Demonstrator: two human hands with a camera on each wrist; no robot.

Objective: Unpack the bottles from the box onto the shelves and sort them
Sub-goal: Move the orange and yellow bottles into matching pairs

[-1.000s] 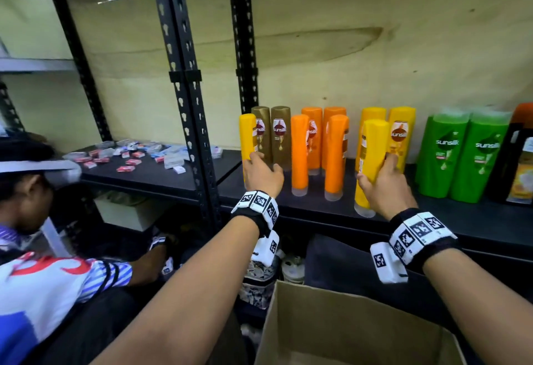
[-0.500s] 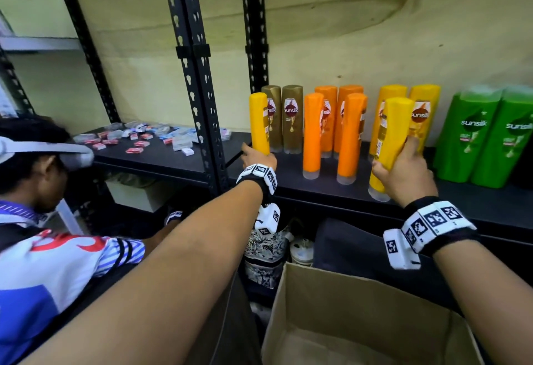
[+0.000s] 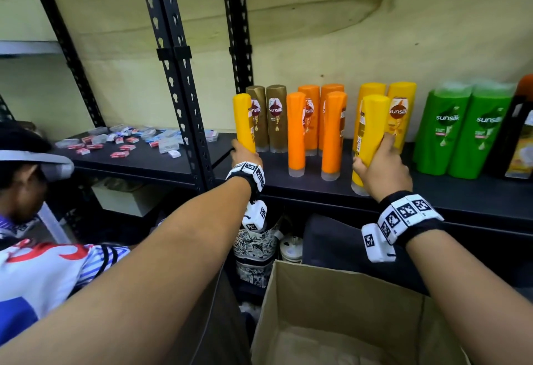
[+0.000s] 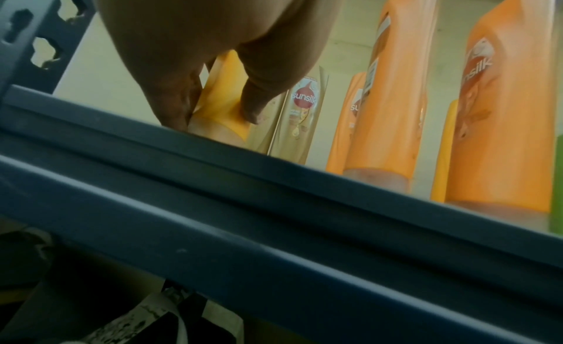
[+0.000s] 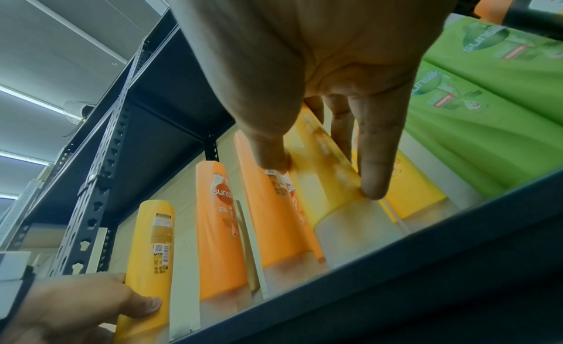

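yellow bottles: upright on shelf | cardboard box: open, below

Stockroom: slotted steel shelving, shampoo bottles

The head camera looked forward and down from above the cardboard box at the black shelf. The left wrist camera sat below the shelf edge, very near, and faced upward. The right wrist camera also looked up from close by. All three views shared the orange bottles.
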